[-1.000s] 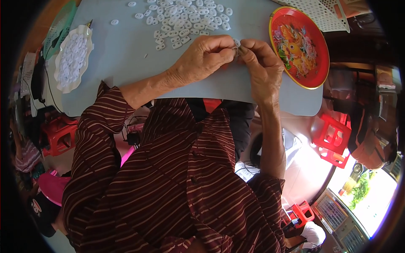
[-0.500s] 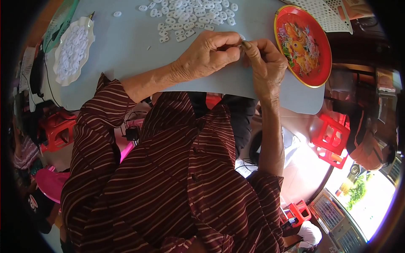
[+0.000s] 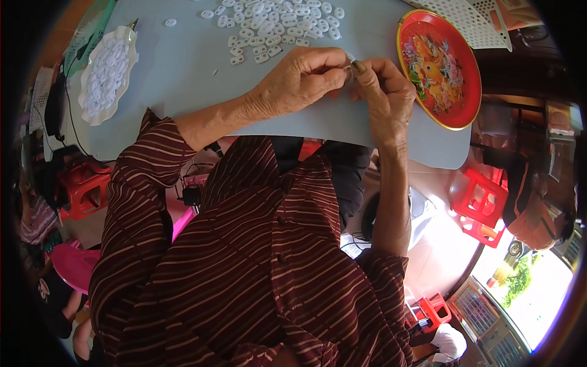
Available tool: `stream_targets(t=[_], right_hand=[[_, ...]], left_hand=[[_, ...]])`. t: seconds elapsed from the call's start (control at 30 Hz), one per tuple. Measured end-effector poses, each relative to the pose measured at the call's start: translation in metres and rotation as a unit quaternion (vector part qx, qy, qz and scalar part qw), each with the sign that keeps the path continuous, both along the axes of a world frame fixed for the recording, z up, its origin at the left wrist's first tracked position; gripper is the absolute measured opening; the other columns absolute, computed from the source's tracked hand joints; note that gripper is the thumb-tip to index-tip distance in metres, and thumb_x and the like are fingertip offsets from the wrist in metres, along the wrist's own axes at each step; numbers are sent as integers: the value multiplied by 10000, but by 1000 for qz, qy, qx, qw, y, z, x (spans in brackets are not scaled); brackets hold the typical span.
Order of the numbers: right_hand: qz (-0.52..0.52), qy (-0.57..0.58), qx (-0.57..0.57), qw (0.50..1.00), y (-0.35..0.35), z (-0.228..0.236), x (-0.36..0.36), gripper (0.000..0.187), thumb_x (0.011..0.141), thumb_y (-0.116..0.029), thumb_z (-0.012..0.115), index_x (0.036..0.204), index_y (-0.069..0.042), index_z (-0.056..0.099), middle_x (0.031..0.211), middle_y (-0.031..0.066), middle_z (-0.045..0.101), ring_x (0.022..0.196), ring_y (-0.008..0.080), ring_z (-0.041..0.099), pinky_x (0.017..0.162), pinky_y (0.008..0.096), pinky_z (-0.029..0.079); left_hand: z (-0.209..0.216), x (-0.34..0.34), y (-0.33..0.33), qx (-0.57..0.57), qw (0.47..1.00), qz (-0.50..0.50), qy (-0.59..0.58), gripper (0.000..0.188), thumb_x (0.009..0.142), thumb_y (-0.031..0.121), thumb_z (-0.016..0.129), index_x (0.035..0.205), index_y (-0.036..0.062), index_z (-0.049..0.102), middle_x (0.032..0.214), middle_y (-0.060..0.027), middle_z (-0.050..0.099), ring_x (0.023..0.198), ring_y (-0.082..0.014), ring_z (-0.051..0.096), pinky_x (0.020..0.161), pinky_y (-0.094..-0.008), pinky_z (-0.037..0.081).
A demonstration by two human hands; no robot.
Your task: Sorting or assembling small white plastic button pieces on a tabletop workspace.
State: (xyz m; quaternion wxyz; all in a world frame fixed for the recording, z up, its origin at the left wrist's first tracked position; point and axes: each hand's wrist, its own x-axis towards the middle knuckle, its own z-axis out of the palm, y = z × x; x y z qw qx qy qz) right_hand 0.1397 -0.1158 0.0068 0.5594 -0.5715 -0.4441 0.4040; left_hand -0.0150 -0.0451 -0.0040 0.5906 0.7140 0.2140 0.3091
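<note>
Over the near part of the grey table, my left hand (image 3: pixel 312 76) and my right hand (image 3: pixel 386 92) meet, thumbs and forefingers pinched almost tip to tip. A small white plastic piece (image 3: pixel 350 57) shows between the fingertips; the fingers cover most of it, so its full shape is hidden. Just beyond my hands lies a spread pile of small white oval plastic pieces with two holes (image 3: pixel 269 24). To the right of my right hand rests a round red tray (image 3: pixel 468 92) with a gold rim and a printed picture of flowers and a goldfish.
At the left stands a white wavy-edged dish (image 3: pixel 92 115) heaped with similar white pieces, beside a green mesh basket (image 3: pixel 85 37) and black cables. A white perforated basket (image 3: pixel 465 23) is at the far right, a hand near it. Red stools (image 3: pixel 480 199) stand on the floor.
My fingertips have shifted slightly against each other, the left thumb moving a little toward the right one. Both hands stay pinched together in nearly the same place.
</note>
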Motion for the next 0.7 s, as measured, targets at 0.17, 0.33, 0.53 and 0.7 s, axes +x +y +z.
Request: stream_targets(t=[0.17, 0.33, 0.53, 0.7], right_hand=[[-16, -71, 0, 997, -4, -1, -3, 165, 852, -144, 667, 817, 10, 618, 657, -6, 579, 575, 57, 500, 528, 193, 408], [-6, -35, 94, 995, -6, -12, -1, 157, 859, -133, 656, 844, 13, 602, 715, 18, 608, 613, 68, 536, 565, 200, 445], [-64, 95, 36, 993, -11, -5, -3, 114, 874, -73, 604, 911, 31, 576, 760, 56, 634, 614, 89, 571, 603, 207, 476], [-52, 82, 49, 994, -9, -10, 0, 101, 862, -45, 593, 915, 41, 599, 750, 49, 622, 610, 81, 562, 602, 199, 463]], left_hand=[[0, 0, 0, 23, 1000, -2, 0, 125, 887, 115, 546, 806, 21, 568, 622, 13, 511, 586, -59, 470, 534, -230, 407], [-1, 2, 0, 46, 999, -4, -27, 113, 898, 111, 536, 856, 18, 583, 636, -5, 523, 595, -67, 487, 557, -232, 425], [1, 6, 9, 258, 957, 127, -25, 52, 854, 62, 555, 867, 17, 578, 704, -63, 583, 661, -189, 561, 615, -291, 464], [-2, 17, 22, 401, 905, 69, 125, 132, 820, 55, 587, 941, 4, 578, 845, -97, 567, 846, -252, 529, 750, -348, 456]])
